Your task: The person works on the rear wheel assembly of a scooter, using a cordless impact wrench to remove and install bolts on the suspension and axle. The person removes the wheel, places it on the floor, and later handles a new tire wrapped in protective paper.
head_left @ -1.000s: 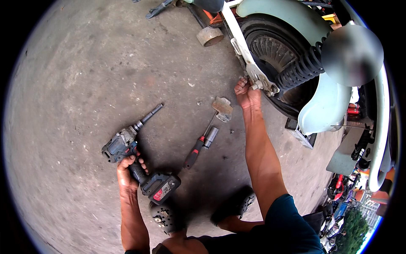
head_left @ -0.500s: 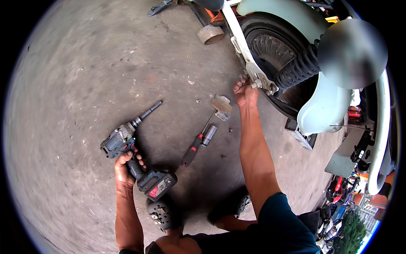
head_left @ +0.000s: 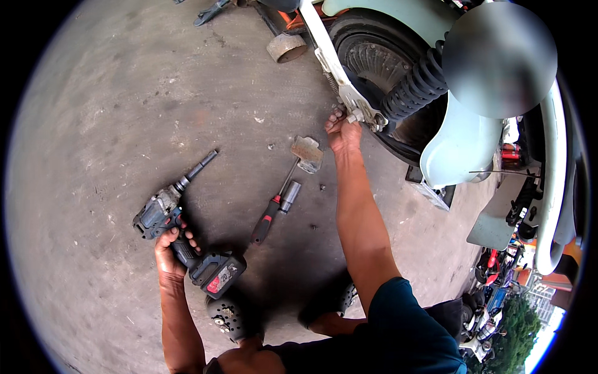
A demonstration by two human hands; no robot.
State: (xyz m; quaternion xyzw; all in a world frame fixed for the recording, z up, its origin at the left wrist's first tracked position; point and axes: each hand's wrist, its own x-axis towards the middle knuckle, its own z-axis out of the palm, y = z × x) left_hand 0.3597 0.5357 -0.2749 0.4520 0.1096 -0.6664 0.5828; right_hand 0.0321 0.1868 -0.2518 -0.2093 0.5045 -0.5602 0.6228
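Observation:
My left hand [head_left: 169,252] is wrapped round the grip of a cordless impact wrench [head_left: 163,215]. A long socket on the wrench's nose points away to the upper right, and its battery [head_left: 217,274] hangs near my left shoe. My right hand [head_left: 342,132] is closed at the lower end of the scooter's white swingarm [head_left: 356,100], beside the axle fitting [head_left: 355,116] of the wheel [head_left: 380,59]. Whatever those fingers pinch is hidden. Between my arms a red-and-black screwdriver [head_left: 266,219] lies on the floor, with a loose deep socket [head_left: 290,197] beside it.
A dirty metal plate [head_left: 307,153] touches the screwdriver's tip. Small fasteners [head_left: 322,187] are scattered nearby. A black coil spring shock [head_left: 414,87] and a pale green fender [head_left: 464,143] stand by the wheel. A metal block [head_left: 430,187] sits beneath, and a short pipe [head_left: 287,48] is farther off.
The whole view has shifted, so everything appears a little farther left and slightly higher. Both hands keep their places on the wrench and at the axle.

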